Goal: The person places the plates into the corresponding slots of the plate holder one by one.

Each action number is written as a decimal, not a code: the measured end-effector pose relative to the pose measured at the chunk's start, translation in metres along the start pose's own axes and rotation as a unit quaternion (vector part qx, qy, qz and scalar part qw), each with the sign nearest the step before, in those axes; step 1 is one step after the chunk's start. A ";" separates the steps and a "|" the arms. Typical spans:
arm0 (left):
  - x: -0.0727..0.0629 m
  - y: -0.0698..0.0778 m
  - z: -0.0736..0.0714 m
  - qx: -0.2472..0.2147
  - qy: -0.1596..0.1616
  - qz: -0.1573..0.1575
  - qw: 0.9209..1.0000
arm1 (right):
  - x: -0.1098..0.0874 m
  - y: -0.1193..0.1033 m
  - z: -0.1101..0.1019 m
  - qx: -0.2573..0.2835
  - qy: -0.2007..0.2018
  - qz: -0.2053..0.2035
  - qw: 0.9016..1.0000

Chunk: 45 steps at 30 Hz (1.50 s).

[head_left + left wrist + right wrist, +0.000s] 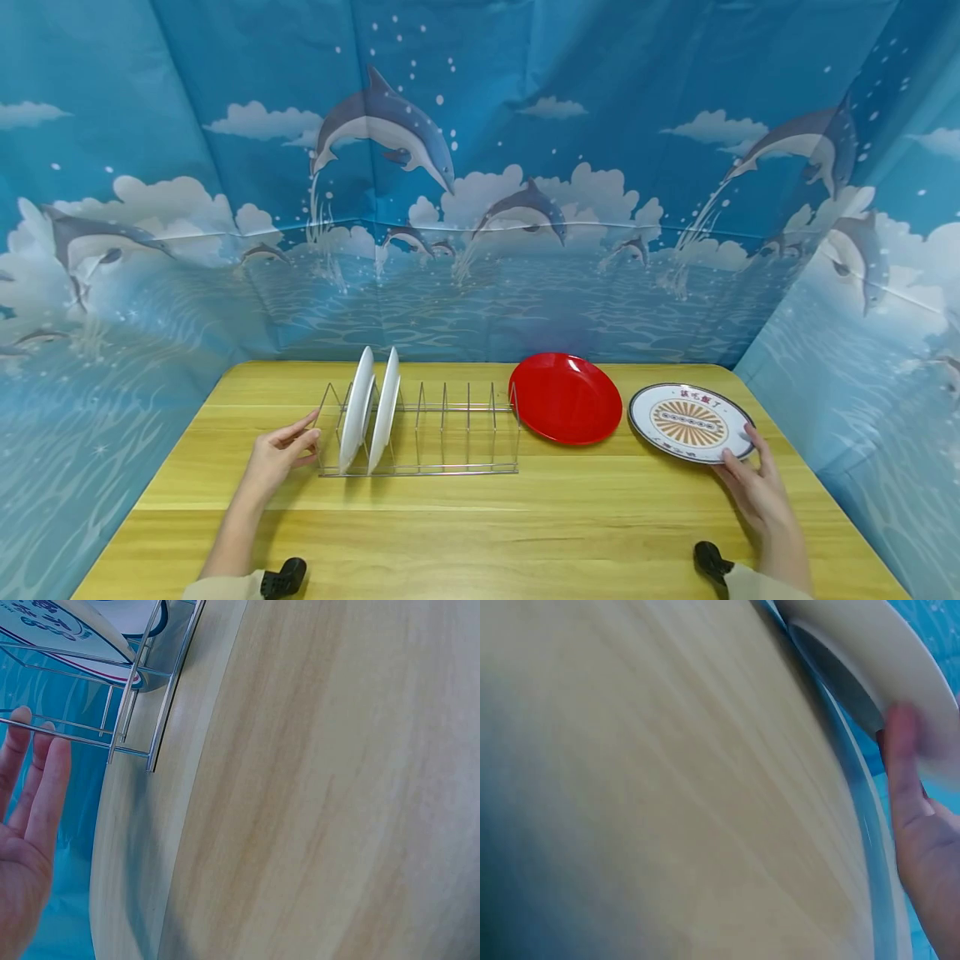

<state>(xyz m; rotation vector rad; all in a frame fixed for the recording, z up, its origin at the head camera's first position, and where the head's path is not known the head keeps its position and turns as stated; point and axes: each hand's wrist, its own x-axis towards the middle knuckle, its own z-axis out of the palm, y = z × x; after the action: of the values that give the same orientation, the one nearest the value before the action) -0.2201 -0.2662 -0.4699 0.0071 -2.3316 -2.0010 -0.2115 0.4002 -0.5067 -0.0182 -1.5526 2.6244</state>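
A person's right hand (757, 487) grips the near right rim of a round white plate with a dark edge, an orange sunburst and printed characters (688, 422), at the right end of a yellow wood-grain table (450, 533). The right wrist view shows the plate's pale underside, tilted and partly clear of the tabletop, with a digit against it. At the other end, the left hand (276, 454) touches the left end of a silver wire dish rack (450, 474), fingers extended and close together; whether they pinch the wire cannot be told. Two round white plates (356, 412) stand on edge side by side in the rack's left slots; the left wrist view shows blue printing on one. A glossy round red plate (566, 400) lies on the table between the rack and the patterned plate, just beside the rack's right end. Behind hangs a blue backdrop printed with dolphins (480, 300).
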 end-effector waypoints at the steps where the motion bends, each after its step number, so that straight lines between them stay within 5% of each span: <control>1: 0.000 0.000 0.000 0.001 0.000 0.000 1.000 | -0.001 0.000 -0.001 0.012 -0.006 -0.008 1.000; 10: 0.002 -0.002 0.002 0.003 -0.003 -0.002 1.000 | -0.006 -0.016 0.004 0.171 0.014 -0.053 0.984; 16: 0.004 -0.003 0.003 0.004 -0.003 0.001 1.000 | 0.002 -0.036 0.020 0.131 0.005 -0.122 0.984; 22: 0.004 -0.004 0.002 0.004 -0.003 0.001 1.000 | 0.000 -0.056 0.089 0.171 -0.089 -0.152 0.969; 28: 0.005 -0.004 0.002 0.004 -0.008 0.007 1.000 | 0.001 -0.054 0.155 0.108 -0.144 -0.144 0.973; 35: 0.004 -0.003 0.001 0.002 -0.010 0.006 1.000 | -0.001 -0.037 0.219 0.012 -0.161 -0.069 0.985; 45: 0.002 -0.002 -0.002 0.006 -0.005 0.003 1.000 | -0.003 -0.007 0.296 -0.083 -0.156 -0.001 0.984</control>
<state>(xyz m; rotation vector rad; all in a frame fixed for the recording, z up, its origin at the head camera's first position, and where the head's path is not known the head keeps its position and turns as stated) -0.2220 -0.2682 -0.4715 -0.0090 -2.3473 -1.9894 -0.2252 0.1442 -0.3581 0.3991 -1.8599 2.5844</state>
